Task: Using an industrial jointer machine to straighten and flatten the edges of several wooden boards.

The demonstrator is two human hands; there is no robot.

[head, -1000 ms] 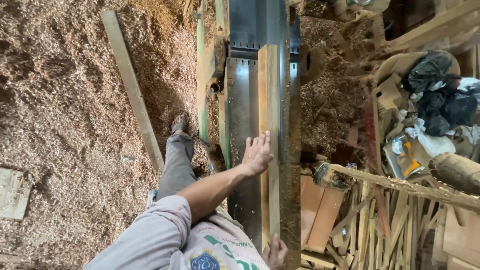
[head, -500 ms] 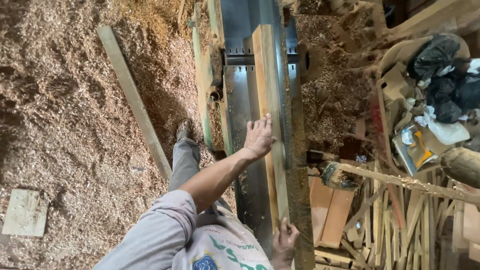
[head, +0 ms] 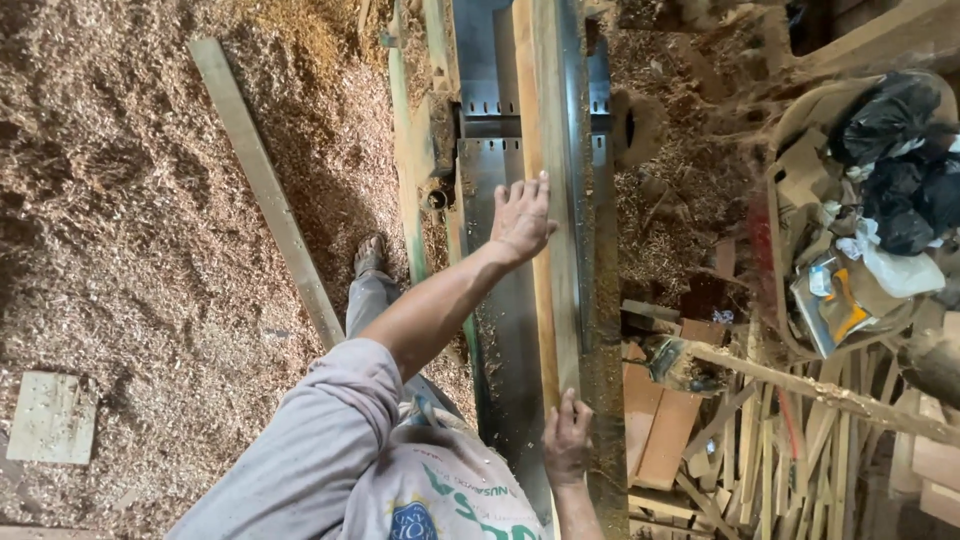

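A long, pale wooden board (head: 548, 240) lies lengthwise on the grey steel tabletop of a woodworking machine (head: 495, 170), its right edge against a narrow metal fence (head: 578, 150) that runs the length of the tabletop. The left hand (head: 522, 218) rests flat on the board's top face about midway along it, fingers spread and open, gripping nothing. The right hand (head: 567, 440) sits at the board's near end with fingers curled loosely over the edge; how firmly it holds cannot be told. The floor to the left is covered in a thick layer of tan sawdust and shavings (head: 120, 200), with 1 long grey plank (head: 265, 190) lying diagonally on it and a small square offcut of pale wood (head: 52, 418) near the lower left. A sandalled foot (head: 371, 257) stands just beside the machine's green frame (head: 410, 160). To the right, a heap of thin timber strips and offcuts (head: 790, 450) lies near a wheelbarrow-like tub (head: 790, 250) holding black bags and crumpled rubbish (head: 890, 170).
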